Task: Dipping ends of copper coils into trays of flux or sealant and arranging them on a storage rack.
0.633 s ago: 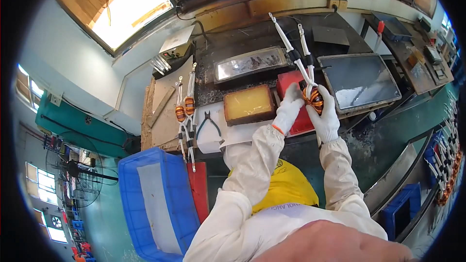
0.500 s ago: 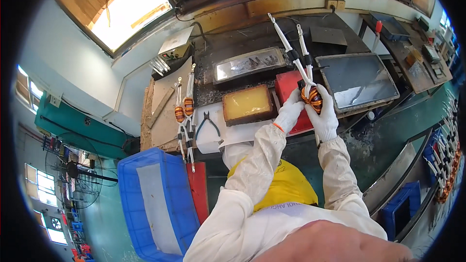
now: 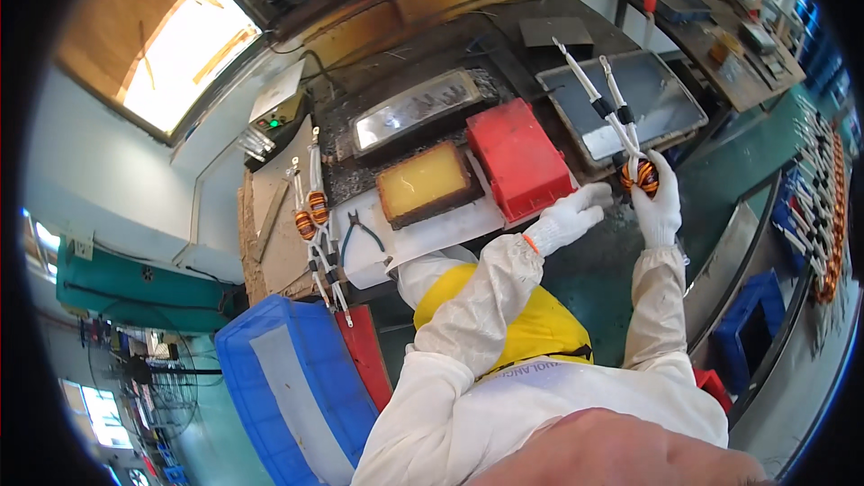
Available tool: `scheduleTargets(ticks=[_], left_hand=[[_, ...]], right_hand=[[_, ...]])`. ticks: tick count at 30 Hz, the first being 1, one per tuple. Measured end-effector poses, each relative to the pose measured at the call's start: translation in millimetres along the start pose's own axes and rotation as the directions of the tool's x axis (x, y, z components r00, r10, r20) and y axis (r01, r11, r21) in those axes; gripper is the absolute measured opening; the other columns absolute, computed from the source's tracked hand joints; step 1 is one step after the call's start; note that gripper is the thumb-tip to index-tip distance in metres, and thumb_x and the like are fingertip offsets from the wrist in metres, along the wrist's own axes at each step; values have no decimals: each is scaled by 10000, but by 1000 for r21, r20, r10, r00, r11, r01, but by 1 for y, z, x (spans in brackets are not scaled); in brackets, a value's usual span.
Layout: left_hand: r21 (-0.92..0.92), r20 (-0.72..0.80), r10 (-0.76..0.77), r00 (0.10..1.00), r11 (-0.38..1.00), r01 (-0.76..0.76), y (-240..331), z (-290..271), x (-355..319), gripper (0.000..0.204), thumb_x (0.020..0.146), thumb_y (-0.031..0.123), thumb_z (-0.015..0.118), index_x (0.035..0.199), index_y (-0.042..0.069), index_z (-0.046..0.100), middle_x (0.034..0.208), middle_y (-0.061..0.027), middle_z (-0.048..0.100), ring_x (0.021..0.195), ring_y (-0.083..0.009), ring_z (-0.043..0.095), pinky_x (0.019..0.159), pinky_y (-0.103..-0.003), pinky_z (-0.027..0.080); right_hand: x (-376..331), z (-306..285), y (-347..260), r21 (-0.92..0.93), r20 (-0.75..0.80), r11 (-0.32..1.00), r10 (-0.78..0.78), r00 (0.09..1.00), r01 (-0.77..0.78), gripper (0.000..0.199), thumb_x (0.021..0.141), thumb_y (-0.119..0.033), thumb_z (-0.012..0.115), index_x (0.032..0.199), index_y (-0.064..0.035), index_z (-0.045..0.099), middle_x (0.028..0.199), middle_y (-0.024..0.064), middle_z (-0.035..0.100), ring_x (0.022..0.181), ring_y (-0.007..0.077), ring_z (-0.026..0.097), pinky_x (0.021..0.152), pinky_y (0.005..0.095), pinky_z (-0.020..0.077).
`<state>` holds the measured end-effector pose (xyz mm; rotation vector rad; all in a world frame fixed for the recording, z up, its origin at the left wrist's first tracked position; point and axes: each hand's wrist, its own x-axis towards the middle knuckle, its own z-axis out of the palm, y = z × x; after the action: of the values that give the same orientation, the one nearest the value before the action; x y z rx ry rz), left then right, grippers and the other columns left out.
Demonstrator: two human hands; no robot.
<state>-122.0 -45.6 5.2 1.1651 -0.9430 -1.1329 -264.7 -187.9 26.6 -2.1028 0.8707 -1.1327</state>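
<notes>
Your left hand [image 3: 569, 219] has let go: its fingers stretch out, apart from the orange-and-black wound toroidal coil [image 3: 640, 179] that both hands held moments ago. Your right hand [image 3: 662, 207] alone grasps the coil, thumb and fingers about its ring, with 2 white sleeved leads [image 3: 610, 108] pointing up and away. The coil has shifted from over the red plastic bin [image 3: 517, 157] to its right, near the shallow gray tray [image 3: 564, 122]; 2-handed handling seems to have become a 1-handed hold. At left, 2 similar coils [image 3: 318, 207] lie near the pliers [image 3: 364, 232].
</notes>
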Motion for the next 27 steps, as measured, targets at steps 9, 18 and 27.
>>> scheduleTargets(ticks=[9,18,27], left_hand=[[-191,182,-322,929,915,355,-23,18,-71,497,994,235,589,1415,-2,476,1362,-149,587,1289,-230,544,1116,-329,386],[-884,26,-329,944,434,176,-99,-1,-96,431,1012,208,551,1391,13,481,1368,-191,567,1258,-328,565,1143,-455,412],[-901,-31,-348,937,416,124,-101,-5,-98,401,1017,225,516,1368,33,492,1362,-196,556,1259,-334,546,1152,-456,394]], right_hand=[[14,-73,27,-385,189,906,263,946,-175,574,770,-1,663,1322,-126,563,1180,153,624,1159,339,597,1001,366,466],[20,-79,44,-470,303,880,232,924,-67,477,839,-155,686,1302,-196,574,1118,140,621,1091,372,607,916,424,489],[30,-103,25,-469,324,882,226,919,-52,524,788,-88,680,1299,-137,572,1137,168,625,1131,373,591,970,400,470]])
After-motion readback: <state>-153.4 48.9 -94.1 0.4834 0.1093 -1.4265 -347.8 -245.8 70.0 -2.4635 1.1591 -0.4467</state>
